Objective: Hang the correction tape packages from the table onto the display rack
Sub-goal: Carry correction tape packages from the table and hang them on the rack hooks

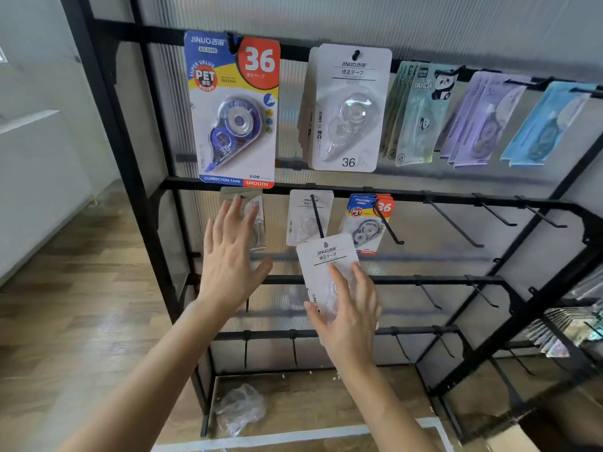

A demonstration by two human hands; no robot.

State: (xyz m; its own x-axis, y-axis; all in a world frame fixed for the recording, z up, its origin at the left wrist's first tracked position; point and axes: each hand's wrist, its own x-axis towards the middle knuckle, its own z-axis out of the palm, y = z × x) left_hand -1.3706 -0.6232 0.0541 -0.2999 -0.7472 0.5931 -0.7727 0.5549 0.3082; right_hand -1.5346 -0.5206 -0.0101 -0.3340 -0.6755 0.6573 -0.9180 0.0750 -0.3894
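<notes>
White correction tape package (326, 257) gripped at its lower half by the right hand (350, 318), just below a hook (317, 216) on the display rack (408, 194), left hand (228, 259) spread wide to its left, holding nothing.

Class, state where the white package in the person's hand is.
Head view, centre: the white package is held by the right hand, just below the second-row hook.

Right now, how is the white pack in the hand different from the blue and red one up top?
The white pack is plain, with a clear case; the blue and red pack shows a big 36. The white pack is held tilted by the right hand; the blue and red pack hangs on a hook. Both say JINUO.
</notes>
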